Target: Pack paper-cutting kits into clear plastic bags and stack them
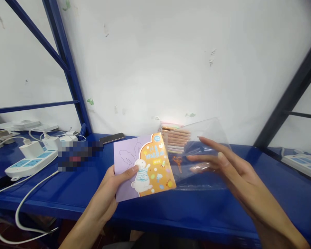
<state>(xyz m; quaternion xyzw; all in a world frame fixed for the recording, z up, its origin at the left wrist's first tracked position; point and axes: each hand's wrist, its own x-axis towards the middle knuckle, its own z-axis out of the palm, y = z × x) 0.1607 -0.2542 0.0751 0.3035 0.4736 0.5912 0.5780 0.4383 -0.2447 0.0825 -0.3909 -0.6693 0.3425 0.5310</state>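
Note:
My left hand (119,181) grips a small picture booklet (159,173), thumb on the front. Its orange front carries a white cartoon bear in a striped sweater, and a purple part (124,152) with line drawings sticks out at the left. Behind the booklet's right edge is a clear plastic bag (207,131). My right hand (228,166) is at that bag, its fingers stretched out and apart; whether they are inside or in front of the film I cannot tell. A small orange-brown figure (177,162) shows through the plastic.
Bundled pastel and tan sticks (177,140) lie by the wall. To the left are a phone (112,138), a white power strip (32,164) with plugs, and loose white cables (23,204). Another power strip (303,164) sits at right. Blue posts (64,62) frame the blue tabletop (150,211).

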